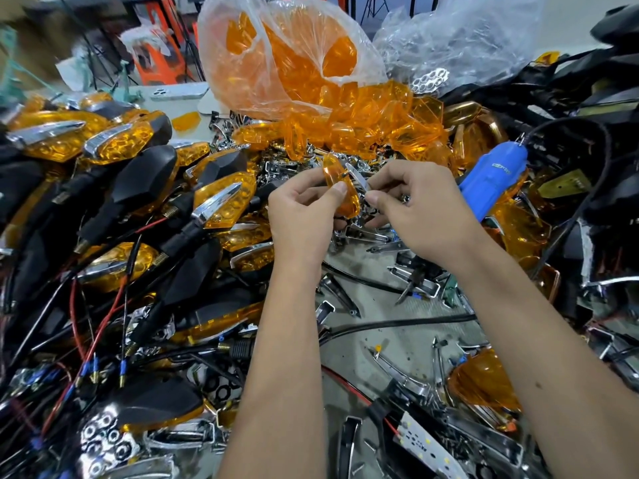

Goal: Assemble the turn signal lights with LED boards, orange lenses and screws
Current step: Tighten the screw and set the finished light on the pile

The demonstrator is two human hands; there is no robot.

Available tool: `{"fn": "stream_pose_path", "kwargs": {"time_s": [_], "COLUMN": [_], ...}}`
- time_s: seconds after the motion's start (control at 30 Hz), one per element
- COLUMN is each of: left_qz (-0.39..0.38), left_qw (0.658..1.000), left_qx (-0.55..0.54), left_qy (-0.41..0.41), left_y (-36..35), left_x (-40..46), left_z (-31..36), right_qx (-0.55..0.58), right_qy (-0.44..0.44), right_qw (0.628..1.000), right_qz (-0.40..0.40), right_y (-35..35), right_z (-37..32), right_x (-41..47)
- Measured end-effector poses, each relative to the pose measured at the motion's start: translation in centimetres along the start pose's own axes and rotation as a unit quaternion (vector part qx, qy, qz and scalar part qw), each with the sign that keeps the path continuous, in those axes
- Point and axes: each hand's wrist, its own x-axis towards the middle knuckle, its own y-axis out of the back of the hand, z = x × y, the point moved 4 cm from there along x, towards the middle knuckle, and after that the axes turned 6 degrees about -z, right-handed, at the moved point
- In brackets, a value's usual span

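Note:
My left hand [304, 209] grips an orange lens [340, 188] held on edge above the table's middle. A small dark screw [342, 173] sticks out near the lens's top. My right hand [418, 205] pinches a chrome trim piece [358, 179] against the lens. A white LED board [423, 445] with red wires lies at the near right. Loose orange lenses [373, 119] spill from a clear plastic bag [276, 53] at the back.
Finished turn signals [214, 202] with black housings and wires are piled on the left. A blue electric screwdriver [491, 178] lies right of my hands. Chrome trims [397, 375] and screws litter the grey table [380, 305]. Black housings [587, 108] are stacked at the right.

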Motion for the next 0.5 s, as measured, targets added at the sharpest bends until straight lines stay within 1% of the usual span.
{"fn": "stream_pose_path", "kwargs": {"time_s": [0.1, 0.2, 0.37, 0.5], "left_qz": [0.002, -0.002, 0.002, 0.024], "left_qw": [1.000, 0.999, 0.997, 0.993], "left_qx": [0.016, 0.031, 0.057, 0.083], "left_qy": [-0.005, -0.027, -0.056, -0.079], "left_y": [-0.1, -0.2, -0.8, -1.3], "left_x": [0.0, -0.1, -0.2, -0.4], "left_z": [0.0, 0.3, 0.8, 0.7], "right_qx": [-0.017, -0.019, -0.132, -0.154], "right_qy": [-0.012, -0.020, 0.013, 0.017], "right_qw": [1.000, 1.000, 0.991, 0.987], "right_qz": [0.000, 0.009, 0.015, 0.028], "right_y": [-0.2, -0.1, -0.3, -0.5], "right_z": [-0.1, -0.3, -0.5, -0.9], "right_x": [0.0, 0.0, 0.2, 0.3]}}
